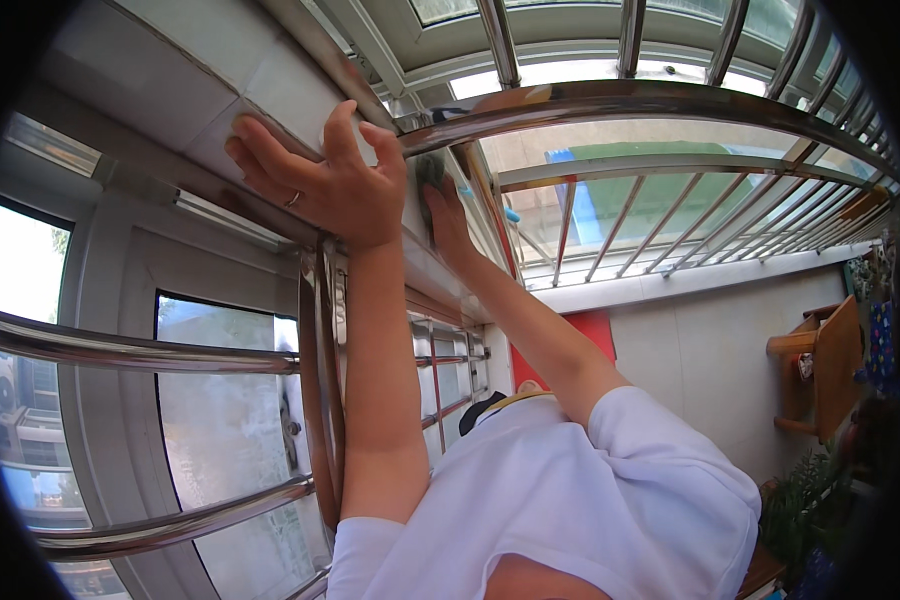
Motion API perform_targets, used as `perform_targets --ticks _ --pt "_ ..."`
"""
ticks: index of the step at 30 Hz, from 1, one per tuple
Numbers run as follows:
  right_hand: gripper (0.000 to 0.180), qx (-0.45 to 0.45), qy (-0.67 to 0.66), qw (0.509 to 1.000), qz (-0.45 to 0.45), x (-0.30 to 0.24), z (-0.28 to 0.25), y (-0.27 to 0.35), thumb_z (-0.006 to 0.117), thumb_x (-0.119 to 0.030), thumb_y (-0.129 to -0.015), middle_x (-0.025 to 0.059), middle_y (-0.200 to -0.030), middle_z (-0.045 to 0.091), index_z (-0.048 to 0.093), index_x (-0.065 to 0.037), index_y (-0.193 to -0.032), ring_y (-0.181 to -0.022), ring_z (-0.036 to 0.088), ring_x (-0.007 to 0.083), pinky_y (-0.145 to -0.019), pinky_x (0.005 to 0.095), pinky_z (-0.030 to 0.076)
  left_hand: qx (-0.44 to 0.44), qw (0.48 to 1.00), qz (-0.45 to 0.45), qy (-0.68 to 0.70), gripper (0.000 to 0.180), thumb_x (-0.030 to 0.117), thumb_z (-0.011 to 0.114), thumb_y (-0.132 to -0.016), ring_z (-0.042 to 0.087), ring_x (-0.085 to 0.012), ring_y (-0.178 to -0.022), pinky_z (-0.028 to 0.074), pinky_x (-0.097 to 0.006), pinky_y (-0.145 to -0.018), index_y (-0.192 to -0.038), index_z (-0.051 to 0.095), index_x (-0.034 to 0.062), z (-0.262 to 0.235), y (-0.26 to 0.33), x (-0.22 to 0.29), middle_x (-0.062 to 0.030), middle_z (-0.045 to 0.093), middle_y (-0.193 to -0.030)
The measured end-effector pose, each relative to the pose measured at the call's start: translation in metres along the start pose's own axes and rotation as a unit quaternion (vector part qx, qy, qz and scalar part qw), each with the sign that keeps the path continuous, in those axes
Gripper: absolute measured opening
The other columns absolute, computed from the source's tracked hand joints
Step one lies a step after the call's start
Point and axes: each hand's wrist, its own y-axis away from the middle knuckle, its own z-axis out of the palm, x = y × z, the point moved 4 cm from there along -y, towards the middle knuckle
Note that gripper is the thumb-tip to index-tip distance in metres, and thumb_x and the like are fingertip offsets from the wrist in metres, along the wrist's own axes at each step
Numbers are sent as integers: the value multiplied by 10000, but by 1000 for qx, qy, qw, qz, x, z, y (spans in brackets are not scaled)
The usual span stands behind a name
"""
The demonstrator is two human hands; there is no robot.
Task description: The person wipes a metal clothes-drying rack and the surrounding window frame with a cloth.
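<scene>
My left hand, with a ring on one finger, is raised against the pale tiled pillar. Its fingers are bent and spread, and nothing shows in them. The thumb side is close to the end of a curved metal handrail. My right hand presses a dark grey-green cloth or pad to the tiled face on the pillar's other side, below the handrail. Its fingers lie along the cloth, partly hidden.
Shiny metal bars cross the windows at the left. A barred railing curves away at the right above a ledge. On the tiled floor are a red mat, a wooden stool-like piece and green plants.
</scene>
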Motion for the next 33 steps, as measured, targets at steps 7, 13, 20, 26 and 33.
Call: perform_targets --ticks 7,13,20,26,33 --pt "543 40 -35 996 77 79 -28 -4 464 -312 -938 219 -1327 500 440 23 -1366 -1253 469 309 -1078 383 319 -17 999 21 -23 196 241 643 -780 210 -539 -1386 255 -633 -1089 -968 698 238 4 1 -3 -301 216 -1505" --pt "670 38 35 990 135 96 -31 -6 480 -320 -905 286 -1457 369 341 40 -1453 -1380 328 387 -1147 419 225 -35 999 21 -36 187 246 648 -775 168 -520 -1410 226 -632 -1105 -953 706 231 3 5 -8 -295 198 -1511" --pt "610 25 57 996 58 103 -37 -23 506 -272 -899 281 -1438 405 399 29 -1419 -1374 349 378 -1138 422 244 -41 999 13 -26 163 232 626 -794 166 -528 -1409 215 -646 -1109 -937 702 218 3 1 -1 -304 196 -1511" --pt "441 75 49 995 47 73 -22 -20 499 -269 -906 249 -1200 565 542 22 -1235 -1148 509 366 -1023 419 353 -46 998 16 -38 158 222 620 -800 179 -538 -1400 207 -654 -1114 -935 701 210 1 2 -2 -309 189 -1512" --pt "397 91 54 989 106 43 -20 -26 487 -275 -903 307 -1069 589 568 57 -1105 -1034 551 446 -917 452 406 -64 997 23 -31 119 224 638 -812 107 -499 -1426 203 -610 -1108 -899 717 208 2 1 -3 -305 143 -1520"
